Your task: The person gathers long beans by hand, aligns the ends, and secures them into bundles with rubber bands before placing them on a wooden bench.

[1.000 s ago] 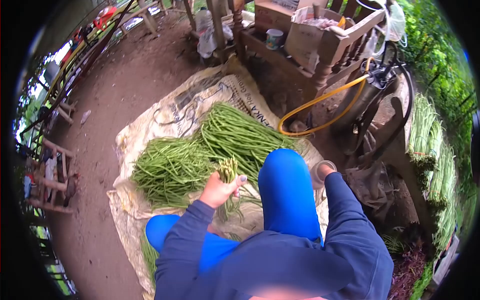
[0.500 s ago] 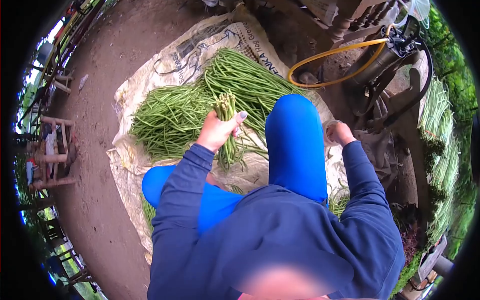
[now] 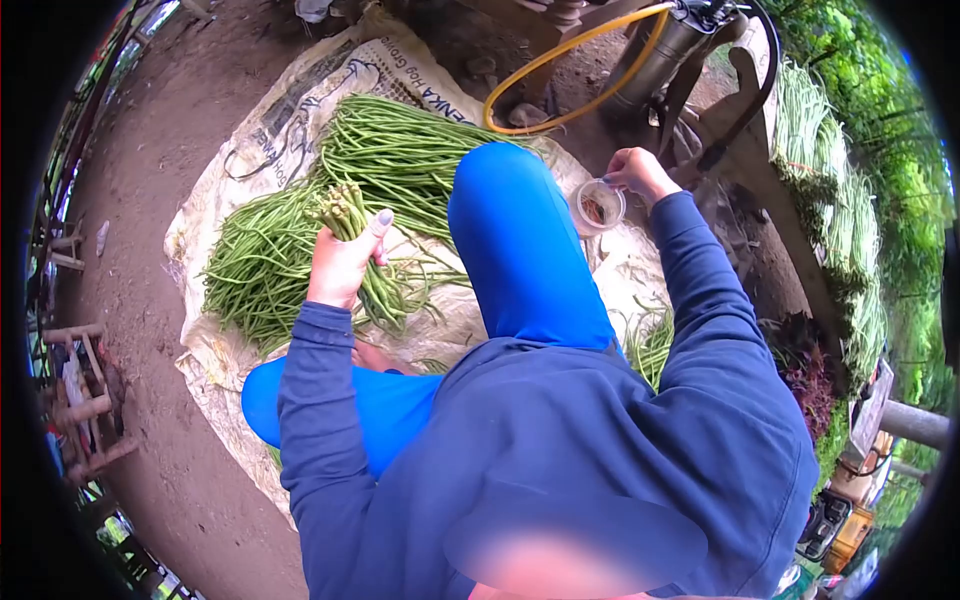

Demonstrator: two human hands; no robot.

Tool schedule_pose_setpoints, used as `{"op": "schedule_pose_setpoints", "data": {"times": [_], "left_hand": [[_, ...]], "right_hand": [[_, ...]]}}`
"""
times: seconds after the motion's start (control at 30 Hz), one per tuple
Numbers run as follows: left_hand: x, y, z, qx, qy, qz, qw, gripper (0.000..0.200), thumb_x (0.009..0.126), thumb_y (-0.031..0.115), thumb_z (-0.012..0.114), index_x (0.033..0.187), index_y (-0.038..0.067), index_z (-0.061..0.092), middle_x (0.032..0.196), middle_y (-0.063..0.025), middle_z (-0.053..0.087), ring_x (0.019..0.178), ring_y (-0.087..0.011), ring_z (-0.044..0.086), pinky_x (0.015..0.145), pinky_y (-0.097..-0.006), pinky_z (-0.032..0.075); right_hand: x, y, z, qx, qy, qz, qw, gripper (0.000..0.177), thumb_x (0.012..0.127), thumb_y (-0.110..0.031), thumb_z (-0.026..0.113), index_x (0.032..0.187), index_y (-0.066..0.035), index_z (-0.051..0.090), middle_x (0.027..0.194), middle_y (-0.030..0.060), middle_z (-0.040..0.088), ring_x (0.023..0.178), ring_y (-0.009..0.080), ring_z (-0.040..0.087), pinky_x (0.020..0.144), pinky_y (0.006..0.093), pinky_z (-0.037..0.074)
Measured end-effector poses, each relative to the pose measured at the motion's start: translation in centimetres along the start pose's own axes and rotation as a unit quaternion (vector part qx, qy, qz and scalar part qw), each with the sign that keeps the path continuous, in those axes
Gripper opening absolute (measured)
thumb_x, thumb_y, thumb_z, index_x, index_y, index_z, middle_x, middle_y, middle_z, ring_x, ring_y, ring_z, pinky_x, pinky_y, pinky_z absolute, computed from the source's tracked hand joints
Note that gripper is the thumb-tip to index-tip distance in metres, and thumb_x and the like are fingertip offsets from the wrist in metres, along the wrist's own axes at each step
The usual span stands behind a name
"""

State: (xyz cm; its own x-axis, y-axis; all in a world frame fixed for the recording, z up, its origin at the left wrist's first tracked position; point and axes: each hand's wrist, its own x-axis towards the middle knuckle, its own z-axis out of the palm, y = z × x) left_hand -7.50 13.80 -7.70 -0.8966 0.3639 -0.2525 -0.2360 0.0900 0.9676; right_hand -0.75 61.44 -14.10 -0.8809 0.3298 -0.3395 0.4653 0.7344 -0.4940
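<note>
A bundle of green string beans (image 3: pixel 380 290) is gripped in my left hand (image 3: pixel 345 262), its cut ends pointing up past the thumb. Beneath and behind it, long green beans lie in a left pile (image 3: pixel 255 260) and an upper pile (image 3: pixel 400 155) on a sack sheet (image 3: pixel 205 210). My right hand (image 3: pixel 643 175) is beside a clear plastic tub (image 3: pixel 597 208) with small reddish items inside. Its fingers are pinched together just above the tub's rim; what they hold, if anything, is too small to name.
A metal sprayer tank (image 3: pixel 650 65) with a yellow hose (image 3: pixel 560 52) stands at the upper right. Bundled beans (image 3: pixel 822 150) lie on a wooden bench along the right. Wooden stools (image 3: pixel 85 400) stand on the dirt floor at left. More beans (image 3: pixel 653 350) lie by my right thigh.
The view has shifted to the right. My right hand has come up out of the tub to its upper right side, and the tub's inside now shows. My left hand still holds the bundle.
</note>
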Motion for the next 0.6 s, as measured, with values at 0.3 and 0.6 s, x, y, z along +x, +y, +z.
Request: {"op": "schedule_pose_setpoints", "data": {"times": [0.3,0.6], "left_hand": [[-0.3,0.1,0.0,0.018,0.000,-0.002,1.000,0.025,0.086,0.026,0.073,0.077,0.006,0.061,0.062,0.0011,0.055,0.054,-0.0096,0.052,0.053,-0.0249,0.043],[0.2,0.1,0.5,0.027,-0.051,-0.025,0.998,0.021,0.086,0.020,0.072,0.077,0.003,0.063,0.064,0.0023,0.056,0.050,-0.0062,0.048,0.048,-0.0229,0.042]], "right_hand": [[-0.8,2.1,2.6,-0.090,0.029,0.019,0.995,0.021,0.068,-0.019,0.077,0.086,-0.008,0.074,0.079,0.0120,0.071,0.076,0.0251,0.069,0.075,0.0340,0.053],[0.7,-7.6,0.9,0.534,0.011,-0.155,0.831,0.038,0.088,-0.008,0.062,0.125,-0.003,0.054,0.107,0.0091,0.065,0.093,0.0161,0.064,0.089,0.0297,0.049]]}}
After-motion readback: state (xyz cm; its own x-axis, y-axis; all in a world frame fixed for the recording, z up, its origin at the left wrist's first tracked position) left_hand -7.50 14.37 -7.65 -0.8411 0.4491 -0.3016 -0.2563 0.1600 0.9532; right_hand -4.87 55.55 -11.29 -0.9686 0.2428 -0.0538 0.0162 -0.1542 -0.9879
